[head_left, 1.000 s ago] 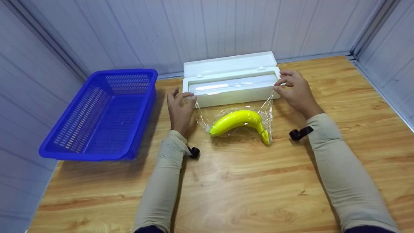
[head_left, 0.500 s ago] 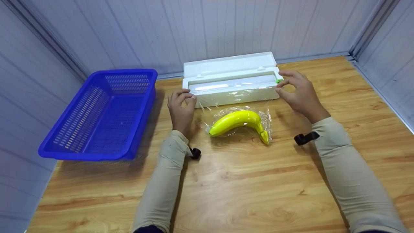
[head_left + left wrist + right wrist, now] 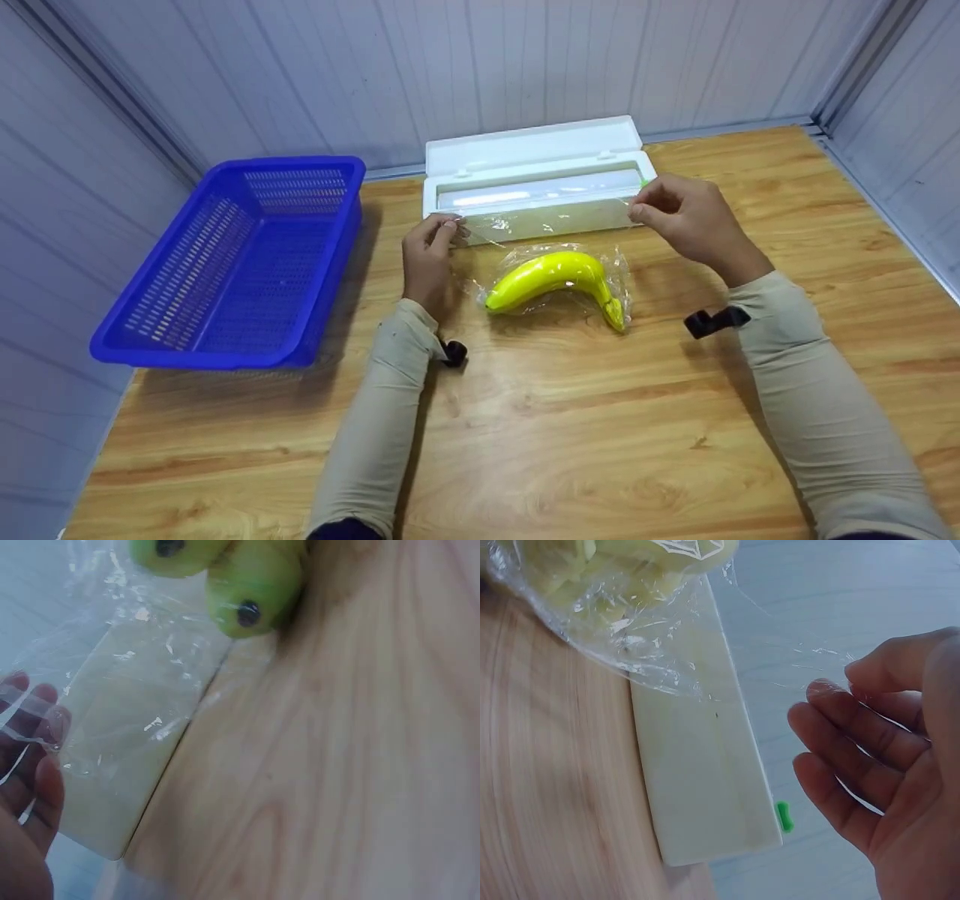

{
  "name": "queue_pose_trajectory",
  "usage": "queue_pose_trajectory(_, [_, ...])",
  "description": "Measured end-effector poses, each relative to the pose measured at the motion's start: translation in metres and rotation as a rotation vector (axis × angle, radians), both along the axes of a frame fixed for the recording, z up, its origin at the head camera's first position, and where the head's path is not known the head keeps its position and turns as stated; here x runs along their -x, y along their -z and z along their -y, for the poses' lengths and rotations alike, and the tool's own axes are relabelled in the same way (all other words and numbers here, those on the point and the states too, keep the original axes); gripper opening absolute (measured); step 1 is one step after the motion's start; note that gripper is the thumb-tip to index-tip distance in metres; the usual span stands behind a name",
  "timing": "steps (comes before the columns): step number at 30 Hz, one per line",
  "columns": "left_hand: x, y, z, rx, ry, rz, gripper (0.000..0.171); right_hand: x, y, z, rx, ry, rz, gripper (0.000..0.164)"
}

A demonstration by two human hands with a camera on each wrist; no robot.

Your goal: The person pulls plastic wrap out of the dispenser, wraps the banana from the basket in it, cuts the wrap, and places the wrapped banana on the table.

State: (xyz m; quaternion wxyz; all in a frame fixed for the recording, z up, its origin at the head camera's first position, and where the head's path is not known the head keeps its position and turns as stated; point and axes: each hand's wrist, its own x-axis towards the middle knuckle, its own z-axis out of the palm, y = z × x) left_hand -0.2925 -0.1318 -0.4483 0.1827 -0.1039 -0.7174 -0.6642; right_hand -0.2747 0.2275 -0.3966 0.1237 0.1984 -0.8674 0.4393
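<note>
A yellow banana (image 3: 551,271) lies on the table, wrapped in crinkled cling film; two banana tips (image 3: 249,613) show in the left wrist view. Behind it, a white cling film box (image 3: 536,137) stands with its lid tipped back and a film roll (image 3: 540,189) inside. My left hand (image 3: 427,259) pinches the clear film at the box's left front corner. At the right end, my right hand (image 3: 697,223) pinches film between thumb and index finger, its other fingers curved. Loose film (image 3: 504,223) spans the box front between both hands. A green slider (image 3: 784,817) sits at the box's edge.
A blue perforated basket (image 3: 315,300) stands on the wooden table (image 3: 585,442) at the left. Pale panel walls (image 3: 525,67) rise close behind the box and along both sides. Each wrist wears a small black camera (image 3: 454,352).
Film that stretched from the hands to the banana now lies slack across the box front. My right hand moved right, then back left and slightly lower; my left hand shifted slightly right.
</note>
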Motion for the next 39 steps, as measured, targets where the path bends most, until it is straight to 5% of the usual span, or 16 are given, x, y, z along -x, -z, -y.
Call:
queue_pose_trajectory(7, [0.0, -0.002, 0.002, -0.125, 0.224, 0.192, 0.041, -0.003, -0.004, 0.004, 0.049, -0.063, 0.056, 0.01])
queue_pose_trajectory(12, [-0.001, -0.004, 0.001, -0.082, 0.333, 0.217, 0.047, -0.006, -0.007, 0.007, 0.046, -0.077, 0.054, 0.011])
queue_pose_trajectory(19, [-0.004, -0.005, -0.007, 0.003, 0.411, 0.217, 0.035, -0.011, -0.013, 0.012, 0.048, -0.108, 0.067, 0.013])
queue_pose_trajectory(29, [-0.013, -0.011, -0.023, 0.293, 0.506, 0.263, 0.108, -0.027, -0.03, 0.024, 0.052, -0.128, 0.073, 0.012])
queue_pose_trajectory(39, [-0.022, -0.015, -0.032, 0.357, 0.559, 0.302, 0.105, -0.03, -0.032, 0.029, 0.051, -0.165, 0.05, 0.012])
